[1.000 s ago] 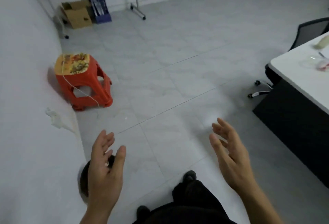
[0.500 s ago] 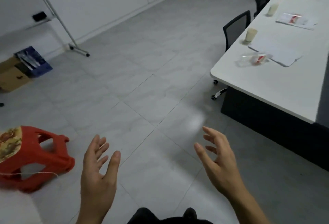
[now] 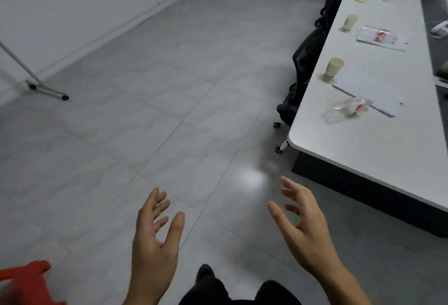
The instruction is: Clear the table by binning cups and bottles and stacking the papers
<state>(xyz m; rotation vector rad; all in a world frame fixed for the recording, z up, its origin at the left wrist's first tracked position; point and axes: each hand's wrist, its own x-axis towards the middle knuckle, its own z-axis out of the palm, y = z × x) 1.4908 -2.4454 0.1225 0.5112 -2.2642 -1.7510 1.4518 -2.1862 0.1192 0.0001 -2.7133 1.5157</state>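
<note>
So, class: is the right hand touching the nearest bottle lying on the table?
Apart. The head view shows the right hand over the floor, short of the table where the bottle lies.

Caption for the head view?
Empty left hand and right hand hover near a long white table bearing beige paper cups, clear plastic bottles, papers.

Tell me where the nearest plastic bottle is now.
At the right of the head view, the bottle lies flat near the close end of the white table, by a paper sheet.
</note>
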